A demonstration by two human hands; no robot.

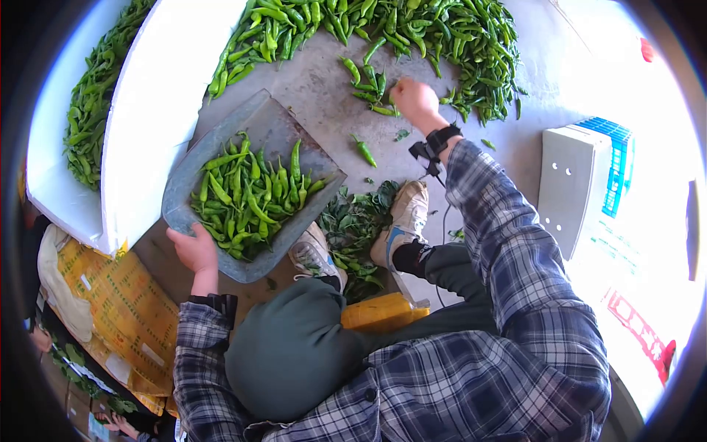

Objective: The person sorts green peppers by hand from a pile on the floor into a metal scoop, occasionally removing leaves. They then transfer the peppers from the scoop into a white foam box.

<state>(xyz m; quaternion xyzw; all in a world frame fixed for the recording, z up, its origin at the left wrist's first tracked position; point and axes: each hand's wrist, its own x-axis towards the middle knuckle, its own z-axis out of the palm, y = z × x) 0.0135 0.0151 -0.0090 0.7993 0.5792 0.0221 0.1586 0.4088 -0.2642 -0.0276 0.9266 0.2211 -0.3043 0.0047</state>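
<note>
Where peppers (482,51) litter grey concrete (317,85), the left hand (196,249) grips a scoop (269,121), right hand (416,99) curled

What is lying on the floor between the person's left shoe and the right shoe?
A loose pile of green leaves lies between the left shoe and the right shoe, seen in the head view.

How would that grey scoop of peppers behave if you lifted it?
The scoop looks like metal, so it would probably stay stiff. Piled with green peppers, it may feel heavy and want to tip, since the left hand holds just one edge. Dipping its flat, open lip would likely let loose peppers slide out.
</note>
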